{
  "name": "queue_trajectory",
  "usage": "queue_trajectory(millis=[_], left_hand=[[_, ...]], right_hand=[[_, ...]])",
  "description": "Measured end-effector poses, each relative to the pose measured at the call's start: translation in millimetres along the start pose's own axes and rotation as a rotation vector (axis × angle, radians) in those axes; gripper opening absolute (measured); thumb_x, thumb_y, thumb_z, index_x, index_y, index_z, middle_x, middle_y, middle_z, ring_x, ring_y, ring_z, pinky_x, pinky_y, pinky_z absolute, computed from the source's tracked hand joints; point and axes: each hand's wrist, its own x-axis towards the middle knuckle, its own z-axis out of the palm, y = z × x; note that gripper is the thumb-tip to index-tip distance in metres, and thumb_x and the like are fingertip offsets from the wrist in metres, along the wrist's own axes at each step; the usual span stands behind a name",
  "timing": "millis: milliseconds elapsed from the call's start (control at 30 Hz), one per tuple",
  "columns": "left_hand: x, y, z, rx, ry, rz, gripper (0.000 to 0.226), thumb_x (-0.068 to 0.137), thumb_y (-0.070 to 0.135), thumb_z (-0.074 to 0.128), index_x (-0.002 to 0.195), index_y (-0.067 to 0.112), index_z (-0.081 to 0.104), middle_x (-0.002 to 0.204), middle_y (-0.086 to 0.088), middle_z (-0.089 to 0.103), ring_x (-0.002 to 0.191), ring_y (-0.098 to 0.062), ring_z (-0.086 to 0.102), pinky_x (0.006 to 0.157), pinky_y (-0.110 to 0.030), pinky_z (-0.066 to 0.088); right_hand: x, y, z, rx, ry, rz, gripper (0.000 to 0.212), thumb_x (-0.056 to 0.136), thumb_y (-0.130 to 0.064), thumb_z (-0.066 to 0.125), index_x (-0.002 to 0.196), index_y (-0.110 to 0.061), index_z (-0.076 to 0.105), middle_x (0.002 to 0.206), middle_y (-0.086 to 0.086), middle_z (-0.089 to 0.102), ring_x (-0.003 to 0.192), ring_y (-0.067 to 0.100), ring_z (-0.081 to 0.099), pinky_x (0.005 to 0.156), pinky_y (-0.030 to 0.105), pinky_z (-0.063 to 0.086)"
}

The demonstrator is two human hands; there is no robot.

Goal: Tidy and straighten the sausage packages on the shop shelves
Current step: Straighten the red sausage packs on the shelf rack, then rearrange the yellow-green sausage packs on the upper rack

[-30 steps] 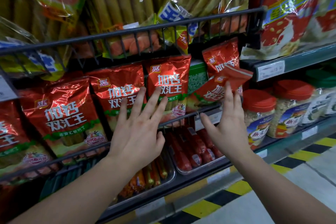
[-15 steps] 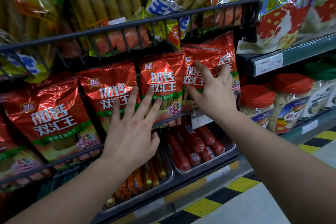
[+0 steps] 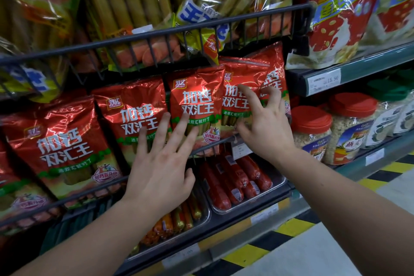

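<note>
Red sausage packets (image 3: 134, 116) look nearly straight.
Left hand (image 3: 161, 163) spread flat, empty; right hand (image 3: 266, 127), fingers half-bent, presses the end packet (image 3: 244, 69), gripping nothing.

Your left hand (image 3: 161, 172) spreads over the red packs (image 3: 132, 114) while your right hand (image 3: 266, 134) lays fingers (image 3: 248, 96) on the rightmost pack (image 3: 244, 71).

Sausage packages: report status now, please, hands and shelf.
Left hand flat, fingers spread, on red packages. Right hand fingertips on end red package. Wire rail crosses package bottoms.
</note>
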Motion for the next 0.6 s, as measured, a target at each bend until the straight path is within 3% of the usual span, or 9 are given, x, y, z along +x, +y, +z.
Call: queue_trajectory(millis=[333, 600], left_hand=[[-12.5, -14.9, -20.1, -0.047, -0.002, -0.034, 0.076, 0.083, 0.043, 0.056, 0.153, 0.026, 0.029, 0.164, -0.001, 0.013, 0.150, -0.031, 0.009, 0.116, -0.060, 0.022], [-23.2, -42.4, -43.8, -0.063, 0.049, -0.053, 0.073, 0.081, 0.041, 0.059, 0.148, 0.024, 0.037, 0.160, -0.004, 0.027, 0.149, -0.031, 0.017, 0.113, -0.060, 0.028]], right_hand=[[-23.0, -9.8, -7.2, -0.050, 0.016, -0.045, 0.071, 0.085, -0.031, 0.063, 0.148, -0.033, 0.029, 0.146, 0.013, 0.025, 0.129, 0.035, 0.030, 0.088, 0.050, 0.050], [-34.7, -31.3, -18.6, -0.053, -0.001, -0.092, 0.069, 0.085, -0.032, 0.065, 0.146, -0.024, 0.034, 0.140, 0.013, 0.034, 0.126, 0.034, 0.038, 0.089, 0.050, 0.051]])
